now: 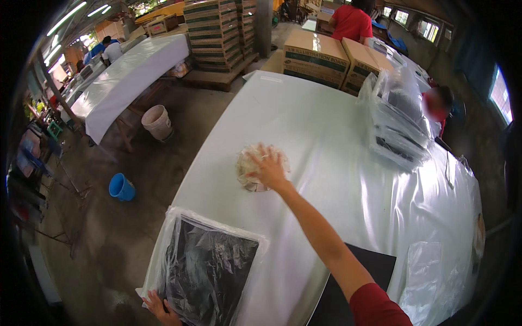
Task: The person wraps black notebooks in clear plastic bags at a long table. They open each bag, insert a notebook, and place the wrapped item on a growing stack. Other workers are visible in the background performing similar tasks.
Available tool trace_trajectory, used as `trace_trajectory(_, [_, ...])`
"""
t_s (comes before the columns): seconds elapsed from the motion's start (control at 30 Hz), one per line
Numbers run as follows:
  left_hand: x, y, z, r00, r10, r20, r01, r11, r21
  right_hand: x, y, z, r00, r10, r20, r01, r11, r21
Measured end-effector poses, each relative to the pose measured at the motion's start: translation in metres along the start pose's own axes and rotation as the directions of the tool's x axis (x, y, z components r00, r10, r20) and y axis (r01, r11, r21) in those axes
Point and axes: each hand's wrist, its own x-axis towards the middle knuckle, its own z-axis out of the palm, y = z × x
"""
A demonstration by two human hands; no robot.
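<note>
Red sleeve (375, 305) nearest, my right grip (267, 168) spreads wide over the pale round pad (246, 178) on the desk (315, 119); my left grip (159, 307), closure unclear, should lightly steady the bagged black board (213, 266) by its edge.

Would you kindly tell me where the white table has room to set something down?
The glossy white table is bare between the round pale bundle under the right hand and the brown cardboard boxes. Crowded: far right, stacked plastic-wrapped dark panels; near left, a plastic-wrapped black panel; near right, a flat black sheet.
</note>
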Motion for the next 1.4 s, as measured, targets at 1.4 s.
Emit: trace_trajectory(1.4, [-0.115,0.353,-0.086,0.599,0.749,-0.284,-0.798,0.588,-0.134,-1.001,0.170,-0.392,-0.087,0.961,0.262,-0.320,-0.276,0.906])
